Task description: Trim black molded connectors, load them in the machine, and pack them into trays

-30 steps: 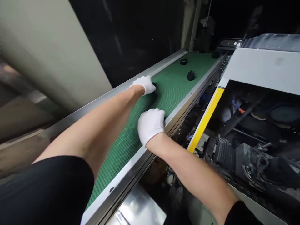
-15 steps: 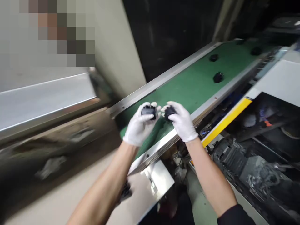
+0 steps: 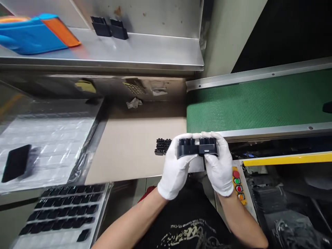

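My left hand (image 3: 172,169), in a white glove, grips a black plastic part (image 3: 188,148) with rounded ridges along its top. My right hand (image 3: 221,166), gloved as well, has a similar black plastic part (image 3: 208,146) between thumb and fingers. Both parts are side by side in front of my chest, their inner ends touching or almost so. Just left of my left hand, small black ridged pieces (image 3: 159,147) sit on the beige tabletop (image 3: 129,148), partly hidden by the glove.
To the right runs a green conveyor belt (image 3: 249,103) with a metal rail. Two black parts (image 3: 110,28) stand on the steel shelf (image 3: 160,50) near a blue and orange object (image 3: 38,34). A tray of black parts (image 3: 64,207) is lower left. A button panel (image 3: 239,186) is beside my right wrist.
My view has swung left, away from the conveyor's far end towards the table and shelf. My hands have drawn closer together, each still holding a black part.
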Available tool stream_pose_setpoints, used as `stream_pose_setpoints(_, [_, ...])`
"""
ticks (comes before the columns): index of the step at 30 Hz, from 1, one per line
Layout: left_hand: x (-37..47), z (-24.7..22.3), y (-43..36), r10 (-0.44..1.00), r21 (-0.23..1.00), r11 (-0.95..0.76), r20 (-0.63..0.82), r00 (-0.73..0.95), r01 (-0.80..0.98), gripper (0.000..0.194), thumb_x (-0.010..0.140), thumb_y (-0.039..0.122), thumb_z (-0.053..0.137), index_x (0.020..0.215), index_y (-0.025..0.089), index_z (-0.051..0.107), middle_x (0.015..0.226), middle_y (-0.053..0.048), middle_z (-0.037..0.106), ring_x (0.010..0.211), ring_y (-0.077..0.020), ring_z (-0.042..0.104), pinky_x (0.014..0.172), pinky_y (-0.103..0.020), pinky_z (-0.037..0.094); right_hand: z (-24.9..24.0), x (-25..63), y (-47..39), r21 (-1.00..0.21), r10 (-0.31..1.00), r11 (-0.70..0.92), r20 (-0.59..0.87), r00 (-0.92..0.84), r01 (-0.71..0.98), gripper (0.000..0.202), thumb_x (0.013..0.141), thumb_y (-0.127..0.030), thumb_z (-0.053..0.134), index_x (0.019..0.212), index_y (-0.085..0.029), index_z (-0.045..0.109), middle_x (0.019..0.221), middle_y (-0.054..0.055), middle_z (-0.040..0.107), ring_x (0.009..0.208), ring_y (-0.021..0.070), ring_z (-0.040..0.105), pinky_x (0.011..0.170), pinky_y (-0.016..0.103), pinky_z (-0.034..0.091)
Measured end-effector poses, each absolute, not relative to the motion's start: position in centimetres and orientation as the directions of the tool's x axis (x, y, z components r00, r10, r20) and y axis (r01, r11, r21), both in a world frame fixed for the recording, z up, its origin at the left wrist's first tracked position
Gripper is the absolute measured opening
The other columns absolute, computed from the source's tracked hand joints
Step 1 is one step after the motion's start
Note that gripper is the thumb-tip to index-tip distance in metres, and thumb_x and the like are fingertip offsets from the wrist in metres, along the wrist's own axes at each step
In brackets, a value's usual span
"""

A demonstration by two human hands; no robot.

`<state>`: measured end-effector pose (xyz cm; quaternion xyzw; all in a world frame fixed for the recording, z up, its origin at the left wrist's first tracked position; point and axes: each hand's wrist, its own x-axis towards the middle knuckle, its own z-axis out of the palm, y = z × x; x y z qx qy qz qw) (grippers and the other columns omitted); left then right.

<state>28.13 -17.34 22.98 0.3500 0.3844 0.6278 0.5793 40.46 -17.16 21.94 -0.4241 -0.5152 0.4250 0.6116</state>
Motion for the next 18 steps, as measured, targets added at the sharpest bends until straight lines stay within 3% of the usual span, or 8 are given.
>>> stream_pose_setpoints(3, [27.0, 22.8, -17.2, 0.993, 0.959, -0.083, 0.056, -0.103, -0.272, 0.040, 0.079, 0.009, 0.073, 0.114, 0.029, 0.069, 0.122, -0.004, 0.069, 0.117, -0.0284, 0.064, 0.111, -0.047, 0.050, 22.3, 38.0, -17.9, -0.875, 0.907, 0.359, 0.409, 0.099, 0.323, 0.054, 0.098, -0.015, 0.051, 0.150, -0.028, 0.055, 0.152, 0.007, 0.063, 0.144, 0.0240, 0.058, 0.125, 0.046, 0.048])
stream_pose_setpoints(6, [25.2, 22.5, -16.5, 0.997, 0.975, -0.046, 0.033, -0.063, -0.216, 0.049, 0.072, 0.002, 0.064, 0.113, 0.028, 0.068, 0.119, -0.004, 0.070, 0.113, -0.0287, 0.064, 0.107, -0.047, 0.051, 22.2, 35.4, -18.0, -0.765, 0.879, 0.378, 0.473, 0.056, 0.522, 0.063, 0.098, -0.011, 0.041, 0.158, -0.025, 0.049, 0.159, 0.007, 0.057, 0.149, 0.0234, 0.053, 0.127, 0.043, 0.046])
stream_pose_setpoints(13, [18.3, 21.3, -13.8, 0.972, 0.903, 0.163, -0.077, 0.222, -0.399, 0.064, 0.066, 0.008, 0.059, 0.128, 0.024, 0.068, 0.135, -0.005, 0.068, 0.129, -0.0309, 0.060, 0.117, -0.048, 0.047, 20.8, 30.9, -17.0, -0.767, 0.911, 0.341, 0.412, 0.010, 0.543, 0.061, 0.103, -0.019, 0.048, 0.163, -0.029, 0.043, 0.161, 0.007, 0.055, 0.148, 0.0242, 0.054, 0.126, 0.044, 0.048])
stream_pose_setpoints(16, [14.2, 21.1, -12.8, 0.908, 0.878, 0.318, -0.173, 0.383, -0.358, 0.072, 0.073, 0.013, 0.063, 0.144, 0.025, 0.061, 0.144, -0.006, 0.064, 0.134, -0.0327, 0.058, 0.119, -0.051, 0.045, 20.0, 29.1, -16.4, -0.776, 0.913, 0.308, 0.404, 0.059, 0.550, 0.056, 0.102, -0.020, 0.055, 0.157, -0.030, 0.053, 0.152, 0.007, 0.064, 0.141, 0.0260, 0.062, 0.121, 0.045, 0.053])
stream_pose_setpoints(18, [11.2, 21.2, -12.3, 0.892, 0.915, 0.305, -0.178, 0.415, -0.264, 0.069, 0.083, 0.019, 0.066, 0.151, 0.026, 0.057, 0.146, -0.007, 0.063, 0.135, -0.0337, 0.057, 0.122, -0.053, 0.042, 19.9, 28.0, -16.0, -0.824, 0.927, 0.258, 0.358, 0.111, 0.504, 0.046, 0.099, -0.020, 0.061, 0.144, -0.029, 0.066, 0.142, 0.007, 0.071, 0.132, 0.0258, 0.068, 0.117, 0.045, 0.056])
